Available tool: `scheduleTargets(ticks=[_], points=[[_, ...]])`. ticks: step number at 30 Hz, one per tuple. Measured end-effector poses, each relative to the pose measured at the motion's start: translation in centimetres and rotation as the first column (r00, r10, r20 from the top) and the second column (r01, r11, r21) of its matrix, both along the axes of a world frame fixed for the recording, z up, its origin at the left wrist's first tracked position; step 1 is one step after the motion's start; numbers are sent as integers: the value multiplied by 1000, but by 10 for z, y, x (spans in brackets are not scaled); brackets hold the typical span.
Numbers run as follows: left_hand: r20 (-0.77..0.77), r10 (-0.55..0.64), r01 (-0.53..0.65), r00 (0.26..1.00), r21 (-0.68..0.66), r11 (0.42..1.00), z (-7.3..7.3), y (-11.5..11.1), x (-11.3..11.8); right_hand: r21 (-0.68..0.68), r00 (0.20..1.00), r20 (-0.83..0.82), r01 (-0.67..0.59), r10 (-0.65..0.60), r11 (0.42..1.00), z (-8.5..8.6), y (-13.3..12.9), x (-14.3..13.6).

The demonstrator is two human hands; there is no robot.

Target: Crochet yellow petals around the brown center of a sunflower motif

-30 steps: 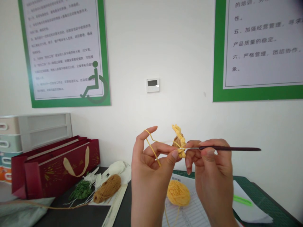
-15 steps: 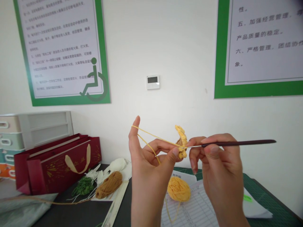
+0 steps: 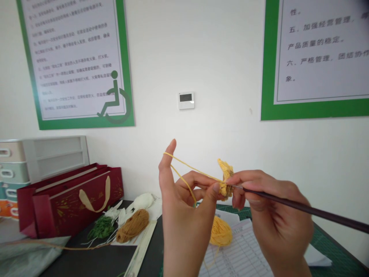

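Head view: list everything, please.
Green-framed posters: two, white, wall
Square panel: one, white, wall
Stacked plastic drawers: several, multicoloured, left
Paper bag: one, dark red, left
Crumpled sheet: one, grey, left
Yarn bundles: several, green, white, brown, left
Flat strip: one, pale, beside yarn
Tabletop: one, black, below
Gridded mat: one, green, right
Printed papers: several, white, on mat
Yarn ball: one, yellow, on papers
Crocheted piece: one, yellow, in left fingers
Slim hook: one, dark, in right fingers
Left hand: one, bare, centre
Right hand: one, bare, right
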State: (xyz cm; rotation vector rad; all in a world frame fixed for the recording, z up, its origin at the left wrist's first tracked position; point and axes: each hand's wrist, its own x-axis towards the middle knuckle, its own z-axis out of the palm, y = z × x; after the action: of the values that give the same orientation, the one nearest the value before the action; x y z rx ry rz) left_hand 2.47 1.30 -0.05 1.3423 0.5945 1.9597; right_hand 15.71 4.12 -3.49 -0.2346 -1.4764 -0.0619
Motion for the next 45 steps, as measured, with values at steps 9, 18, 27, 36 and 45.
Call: scheduleTargets(ticks=[9,18,27,36,45], points=[[-37,139,-139,990,-12,990,-3,-11,12,196,951,161,230,-263,953,-2,1,10],[48,-100,105,994,-95,990,2,-16,13,247,954,-54,297,-293,922,-9,12,0],[67,-285,287,956,-8,958,3,12,-21,207,979,80,169,-189,964,0,13,8],[-96,-57,74,994,186,980,4,26,-54,201,941,204,230,-270,952,14,9,4],[-379,572,-469,728,334,818,-1,53,-60,105,892,300,321,-338,941,10,13,14]])
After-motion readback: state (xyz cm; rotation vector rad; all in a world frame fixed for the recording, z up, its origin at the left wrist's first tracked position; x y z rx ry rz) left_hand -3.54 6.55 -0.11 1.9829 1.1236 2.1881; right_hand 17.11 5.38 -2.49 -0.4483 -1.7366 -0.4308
